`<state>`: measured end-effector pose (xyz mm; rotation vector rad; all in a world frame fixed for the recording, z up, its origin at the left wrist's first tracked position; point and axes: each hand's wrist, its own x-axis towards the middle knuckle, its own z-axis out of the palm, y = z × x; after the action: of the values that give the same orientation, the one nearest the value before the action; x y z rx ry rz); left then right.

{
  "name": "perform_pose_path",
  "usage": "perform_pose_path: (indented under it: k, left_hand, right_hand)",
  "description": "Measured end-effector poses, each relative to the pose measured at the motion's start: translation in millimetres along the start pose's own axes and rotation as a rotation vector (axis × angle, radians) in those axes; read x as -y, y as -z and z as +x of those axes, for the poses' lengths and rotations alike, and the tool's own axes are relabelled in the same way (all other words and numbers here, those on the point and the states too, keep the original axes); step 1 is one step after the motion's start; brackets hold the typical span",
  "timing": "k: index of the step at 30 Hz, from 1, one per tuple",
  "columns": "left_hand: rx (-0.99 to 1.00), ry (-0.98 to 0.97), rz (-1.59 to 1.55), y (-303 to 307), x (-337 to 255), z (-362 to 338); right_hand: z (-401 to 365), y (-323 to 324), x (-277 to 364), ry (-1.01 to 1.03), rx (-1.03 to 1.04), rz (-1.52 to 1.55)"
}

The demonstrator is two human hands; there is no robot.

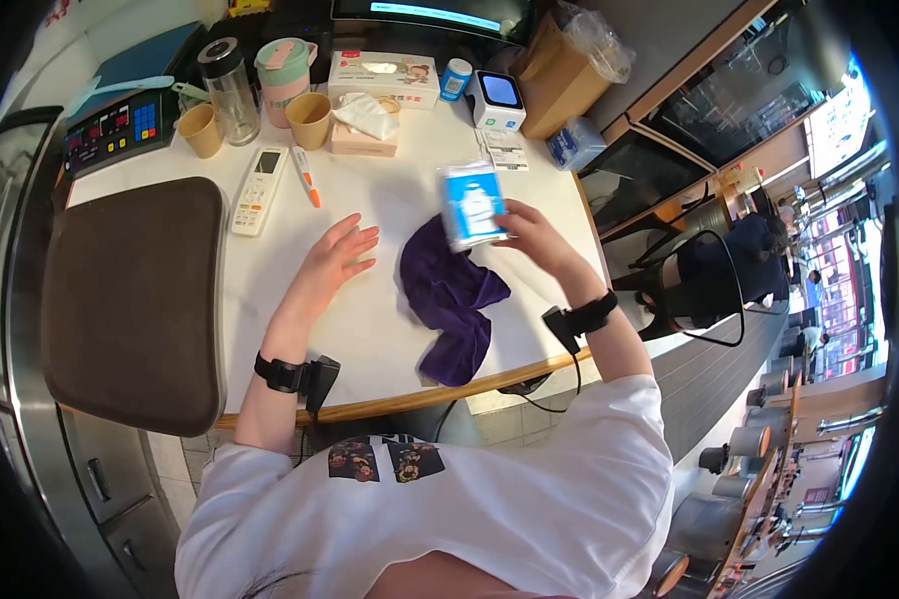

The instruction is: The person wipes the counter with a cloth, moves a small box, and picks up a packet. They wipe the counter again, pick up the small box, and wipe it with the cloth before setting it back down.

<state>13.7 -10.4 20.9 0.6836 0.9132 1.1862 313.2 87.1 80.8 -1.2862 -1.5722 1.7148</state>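
Note:
My right hand (531, 238) grips the lower right edge of a blue and white plastic packet (473, 205), held up over the table and slightly blurred. Below the packet lies a crumpled dark purple cloth (448, 295) that reaches toward the front edge. To the left of the cloth, my left hand (333, 262) hovers above the white tabletop (370, 344) with its fingers apart and nothing in them. Both wrists wear black bands with small boxes attached.
A brown tray (135, 304) covers the table's left side. Near it lie a remote control (260, 192) and an orange-white marker (307, 178). Paper cups (311, 120), a glass bottle (230, 95), tissues (370, 118), a glove box (384, 80) and a paper bag (561, 80) line the back.

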Motion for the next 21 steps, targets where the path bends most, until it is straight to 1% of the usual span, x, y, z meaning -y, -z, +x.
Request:
perform_pose_path:
  k: [2, 3, 4, 6, 7, 10, 12, 13, 14, 16, 18, 19, 20, 21]
  left_hand:
    - [0.096, 0.023, -0.132, 4, 13, 3]
    - [0.144, 0.038, -0.197, 4, 17, 3]
    - [0.127, 0.052, -0.208, 2, 18, 2]
    - [0.092, 0.070, -0.230, -5, 18, 1]
    - [0.070, 0.042, -0.207, -9, 16, 0]
    - [0.017, 0.050, -0.275, 4, 18, 9]
    - [-0.052, 0.082, -0.403, 19, 22, 15]
    - [-0.085, 0.097, -0.469, 22, 23, 17]
    - [-0.102, 0.099, -0.463, 20, 20, 16]
    - [-0.137, 0.096, -0.457, 15, 13, 12]
    - [-0.131, 0.082, -0.432, 14, 13, 10]
    - [-0.133, 0.079, -0.417, 14, 13, 10]
    - [-0.121, 0.071, -0.414, 15, 11, 12]
    - [-0.113, 0.068, -0.411, 16, 12, 12]
  right_hand:
    - [-6, -38, 13, 0.066, 0.136, -0.090]
    - [3, -50, 0, 0.112, 0.200, -0.128]
    - [13, -61, -11, 0.162, 0.262, -0.169]
    - [16, -82, -12, 0.174, 0.329, -0.194]
    - [12, -87, -1, 0.127, 0.304, -0.269]
    - [24, -58, 11, 0.291, -0.021, -0.624]
    - [51, 0, 15, 0.324, -0.571, -0.998]
    - [77, 52, 1, 0.463, -0.784, -1.217]
    - [85, 94, 2, 0.408, -0.901, -1.328]
    - [94, 150, -1, 0.481, -1.198, -1.315]
    - [101, 184, -13, 0.303, -1.212, -1.373]
    - [103, 189, -17, 0.212, -1.107, -1.451]
    - [108, 193, -22, 0.216, -1.131, -1.440]
    - [103, 183, -18, 0.214, -1.149, -1.430]
